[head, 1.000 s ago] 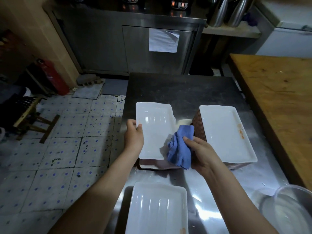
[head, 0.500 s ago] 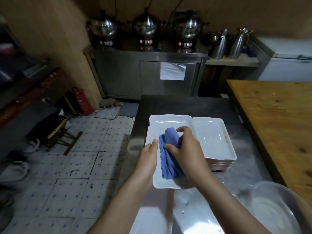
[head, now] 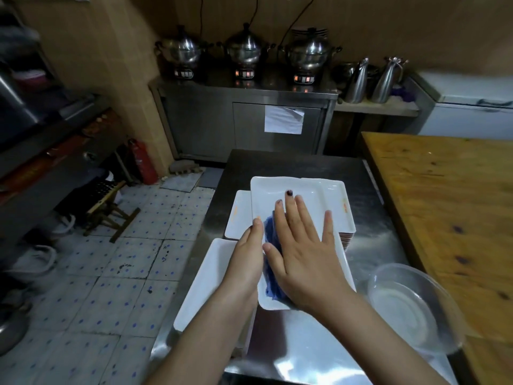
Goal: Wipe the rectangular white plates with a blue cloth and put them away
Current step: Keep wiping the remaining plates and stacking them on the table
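Right hand (head: 302,245) palm down on blue cloth (head: 269,234), fingers (head: 291,212) straight and spread, none curled. Pressing, not gripping. Cloth bunched under palm and under index-side fingers, blue visible only along thumb side of that hand, from beside index finger down to near end of held plate (head: 266,190). Fingertips past the cloth, on bare white. Little finger splayed out to the right, off the cloth, over plate surface.

Held plate white, rectangular, long axis pointing away from camera, above steel table (head: 374,245), far end overlapping the plates behind. Left hand (head: 247,262) clamped on left long edge, thumb on top of rim just beside the cloth, other fingers out of sight underneath. Strip of cloth between left thumb and right index finger.

Behind, on the right: stack of plates (head: 337,195), orange mark on top one, brown stack edges showing at near right corner, partly covered by held plate. Behind, on the left: another white plate (head: 238,218), orange mark near its left rim, right part hidden under held plate. Near left: third white plate (head: 205,282), under left wrist.

Clear bowl (head: 410,301) on near right of steel table, just beside wooden table (head: 444,204). At back: steel cabinet (head: 205,126) with three lidded pots (head: 245,50) on top, two steel jugs (head: 358,79) on shelf to the right. Red fire extinguisher (head: 141,162) on tiled floor (head: 111,273) by wall.
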The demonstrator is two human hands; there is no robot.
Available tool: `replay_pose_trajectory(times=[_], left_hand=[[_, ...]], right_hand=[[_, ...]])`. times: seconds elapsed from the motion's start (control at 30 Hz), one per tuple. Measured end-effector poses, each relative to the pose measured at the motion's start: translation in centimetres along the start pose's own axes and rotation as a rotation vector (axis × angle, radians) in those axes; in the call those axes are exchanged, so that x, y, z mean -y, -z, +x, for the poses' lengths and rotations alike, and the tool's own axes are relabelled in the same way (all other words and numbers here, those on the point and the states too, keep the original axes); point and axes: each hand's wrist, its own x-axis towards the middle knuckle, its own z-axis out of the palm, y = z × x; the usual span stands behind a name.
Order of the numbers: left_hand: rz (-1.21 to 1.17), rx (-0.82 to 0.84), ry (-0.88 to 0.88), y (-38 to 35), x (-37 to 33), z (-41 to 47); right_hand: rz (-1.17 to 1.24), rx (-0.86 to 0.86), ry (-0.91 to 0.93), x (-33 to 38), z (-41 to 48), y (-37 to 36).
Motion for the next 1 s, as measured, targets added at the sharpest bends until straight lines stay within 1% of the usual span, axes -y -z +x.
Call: replay_pose_trajectory(times=[0.03, 0.1, 0.17, 0.27, 0.33, 0.43, 0.53, 0.63, 0.7, 0.8, 0.9, 1.0], left_hand=[[-0.01, 0.005, 0.012, 0.0, 0.1, -0.2], [-0.056, 0.012, 0.04, 0.3, 0.0, -0.3], [-0.075, 0.021, 0.015, 0.7, -0.2, -0.1], [-0.051, 0.065, -0.038, 1.2, -0.4, 0.3], [-0.063, 0.103, -0.054, 1.6, -0.6, 0.5], [-0.074, 0.107, -0.039, 2.6, -1.1, 1.0], [-0.059, 0.04, -0.003, 4.0, -1.6, 1.8], [-0.046, -0.007, -0.008, 5.7, -2.0, 2.8], [-0.05, -0.012, -0.011, 6.8, -2.5, 3.4], [-0.04, 0.028, -0.01, 8.0, -2.6, 4.0], [-0.049, 0.083, -0.021, 8.5, -2.6, 4.2], [-0.035, 0.1, -0.061, 8.9, -2.6, 4.3]], right_hand=[[-0.057, -0.071, 0.008, 0.3, -0.3, 0.6], [-0.081, -0.136, 0.04, 0.6, -0.6, 1.8], [-0.085, -0.034, 0.094, 0.6, -0.8, 2.1], [0.132, 0.171, 0.109, 0.8, -0.8, 1.4], [0.191, 0.187, 0.142, 1.7, -0.1, 1.0], [0.095, 0.168, 0.164, 2.9, 1.5, 0.3], [-0.025, 0.16, 0.069, 3.1, 3.7, -0.4], [-0.07, 0.199, -0.002, 3.1, 4.3, -0.5], [-0.033, 0.241, 0.054, 3.9, 3.5, -0.6], [0.085, 0.292, 0.199, 6.3, 2.7, -0.7], [0.041, 0.248, 0.251, 7.5, 4.5, -1.0], [-0.052, 0.151, 0.188, 7.6, 8.1, -1.3]])
